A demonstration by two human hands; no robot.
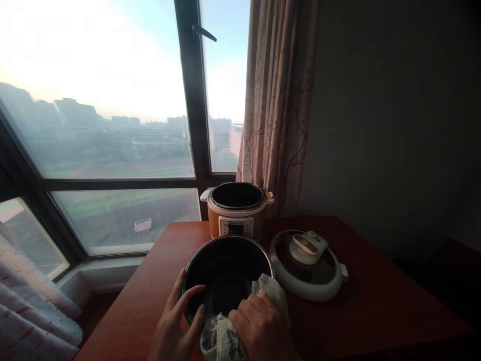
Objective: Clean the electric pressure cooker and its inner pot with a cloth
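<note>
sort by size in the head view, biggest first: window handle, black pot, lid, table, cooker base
1. Table
2. Black pot
3. Lid and cooker base: close; the base sits farther back, so unranked
4. Window handle

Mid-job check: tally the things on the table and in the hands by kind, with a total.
Electric pressure cooker body: 1
Black inner pot: 1
Cooker lid: 1
Crumpled cloth: 1
Total: 4

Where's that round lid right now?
In the head view, the lid lies on the table, to the right of the black pot and the cooker.
</note>
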